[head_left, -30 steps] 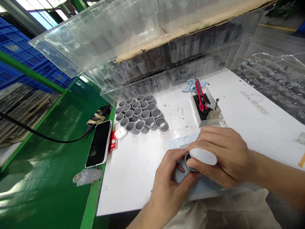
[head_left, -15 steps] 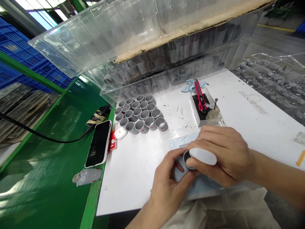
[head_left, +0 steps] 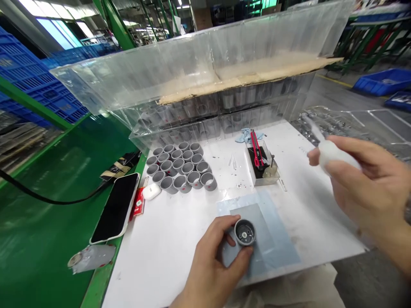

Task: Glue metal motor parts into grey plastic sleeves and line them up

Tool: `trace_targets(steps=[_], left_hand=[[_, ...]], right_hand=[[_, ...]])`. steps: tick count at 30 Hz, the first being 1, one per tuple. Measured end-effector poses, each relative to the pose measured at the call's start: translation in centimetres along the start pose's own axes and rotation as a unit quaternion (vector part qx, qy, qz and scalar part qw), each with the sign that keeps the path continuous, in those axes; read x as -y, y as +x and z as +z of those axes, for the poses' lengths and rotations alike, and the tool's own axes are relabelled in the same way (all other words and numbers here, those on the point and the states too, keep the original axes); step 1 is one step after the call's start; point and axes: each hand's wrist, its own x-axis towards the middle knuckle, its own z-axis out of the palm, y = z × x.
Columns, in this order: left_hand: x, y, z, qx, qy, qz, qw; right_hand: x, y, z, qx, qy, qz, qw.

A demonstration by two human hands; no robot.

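Observation:
My left hand (head_left: pixel 218 261) is closed around a short grey cylindrical cup (head_left: pixel 245 232), thumb and fingers on its sides. The cup stands with its mouth up, and a pale round centre with small holes shows inside. Under it lies a light blue sheet (head_left: pixel 282 252) on the white tabletop. Off to the right and raised, my right hand (head_left: pixel 369 179) grips a white squeeze bottle (head_left: pixel 337 156) with a thin translucent nozzle pointing up and left; this hand is blurred. Left of centre, several similar grey cups (head_left: pixel 182 184) stand in a tight group.
A small tray (head_left: pixel 271 181) holds a red utility knife (head_left: pixel 256 149). Clear plastic trays (head_left: pixel 205 64) of grey parts rise behind. A phone (head_left: pixel 115 207), white case (head_left: pixel 151 191) and wrapped roll (head_left: pixel 91 259) lie left. Another tray (head_left: pixel 340 122) with shiny parts is at right.
My right hand has pulled the squeeze bottle out of the cup and swung it up to the right. My left hand still holds the cup. The view has tilted up.

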Motion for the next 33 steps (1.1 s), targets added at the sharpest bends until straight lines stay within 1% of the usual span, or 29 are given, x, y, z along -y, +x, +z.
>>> trace_targets(steps=[1, 2, 4, 5, 6, 8, 10, 11, 13, 14, 16, 17, 18, 19, 20, 22, 23, 25, 29, 30, 33], left_hand=[[0.0, 0.1, -0.1, 0.001, 0.012, 0.010, 1.000], [-0.1, 0.2, -0.3, 0.005, 0.024, 0.022, 0.999], [0.0, 0.4, -0.7, 0.006, 0.048, 0.041, 0.998], [0.0, 0.5, -1.0, 0.005, 0.060, 0.041, 0.997], [0.2, 0.5, -1.2, 0.001, 0.072, 0.034, 0.997], [0.6, 0.6, -1.6, -0.005, 0.088, 0.022, 0.996], [1.0, 0.6, -1.8, -0.008, 0.088, 0.028, 0.996], [1.1, 0.6, -1.9, -0.008, 0.084, 0.037, 0.996], [1.2, 0.7, -1.9, -0.004, 0.078, 0.046, 0.996], [1.2, 0.8, -1.9, -0.001, 0.078, 0.047, 0.996], [1.1, 0.9, -1.8, 0.007, 0.078, 0.048, 0.996], [1.1, 0.9, -1.8, 0.009, 0.078, 0.050, 0.996], [1.1, 1.0, -1.7, 0.011, 0.078, 0.051, 0.996], [1.2, 1.0, -1.7, 0.010, 0.076, 0.057, 0.995], [1.3, 0.9, -1.6, 0.009, 0.075, 0.060, 0.995], [1.6, 0.8, -1.6, 0.003, 0.078, 0.065, 0.995], [1.7, 0.7, -1.6, 0.000, 0.080, 0.063, 0.995], [1.7, 0.5, -1.6, -0.004, 0.077, 0.061, 0.995], [1.1, 0.5, -1.6, 0.003, 0.057, 0.065, 0.996], [0.9, 0.5, -1.6, 0.004, 0.054, 0.063, 0.997], [0.6, 0.6, -1.7, 0.010, 0.033, 0.052, 0.998]], right_hand=[[-0.7, 0.8, -0.3, -0.004, -0.014, 0.012, 1.000], [-1.6, 1.7, -0.6, 0.007, -0.038, 0.035, 0.999], [-4.0, 3.3, -1.0, 0.062, -0.106, 0.084, 0.989], [-5.3, 4.1, -1.2, 0.098, -0.129, 0.107, 0.981], [-6.6, 4.7, -1.4, 0.120, -0.149, 0.124, 0.974], [-8.7, 5.5, -1.9, 0.147, -0.193, 0.142, 0.960], [-9.7, 5.9, -2.4, 0.155, -0.238, 0.141, 0.948], [-9.7, 5.9, -2.6, 0.157, -0.257, 0.134, 0.944], [-8.8, 5.5, -3.0, 0.144, -0.287, 0.104, 0.941], [-7.9, 5.2, -3.0, 0.124, -0.299, 0.080, 0.943], [-5.7, 4.3, -2.7, 0.061, -0.314, 0.015, 0.947], [-4.6, 3.8, -2.4, 0.042, -0.310, -0.021, 0.950], [-3.5, 3.4, -1.8, 0.040, -0.300, -0.057, 0.952], [-2.5, 3.1, -1.2, 0.075, -0.280, -0.091, 0.953], [-1.6, 2.9, -0.4, 0.124, -0.265, -0.110, 0.950], [-0.6, 2.8, 1.1, 0.205, -0.245, -0.125, 0.939], [-0.3, 3.0, 1.7, 0.226, -0.239, -0.127, 0.936], [0.0, 3.3, 2.4, 0.228, -0.222, -0.131, 0.939], [-0.5, 3.4, 2.4, 0.157, -0.195, -0.163, 0.954], [-0.7, 3.2, 2.3, 0.152, -0.194, -0.168, 0.955], [-1.1, 2.9, 2.1, 0.187, -0.196, -0.160, 0.949]])
